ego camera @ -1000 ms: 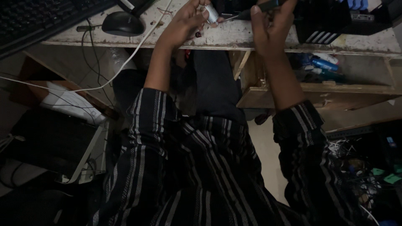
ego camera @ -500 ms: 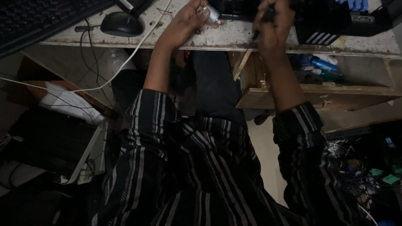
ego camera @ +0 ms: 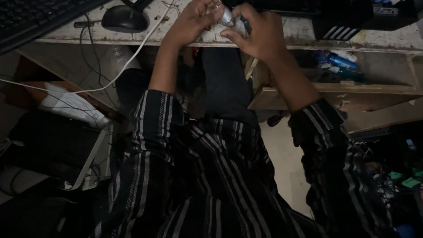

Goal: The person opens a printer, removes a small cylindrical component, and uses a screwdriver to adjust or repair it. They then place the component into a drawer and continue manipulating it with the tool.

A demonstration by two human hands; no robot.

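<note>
Keyboard [ego camera: 39,15]: black, far left on the worn desk edge [ego camera: 110,37].
Mouse [ego camera: 124,18]: dark, beside the keyboard; white cable [ego camera: 132,57] trailing over the edge.
Left hand [ego camera: 194,20]: fingers closed around a small silvery cylinder [ego camera: 226,16], apparently steadying it at the desk rim.
Right hand [ego camera: 257,35]: fingertips pinching the same cylinder from the other side; a dark tool tip just visible.
Shelf [ego camera: 335,90]: right, below the desk, cluttered with blue containers [ego camera: 341,61].
</note>
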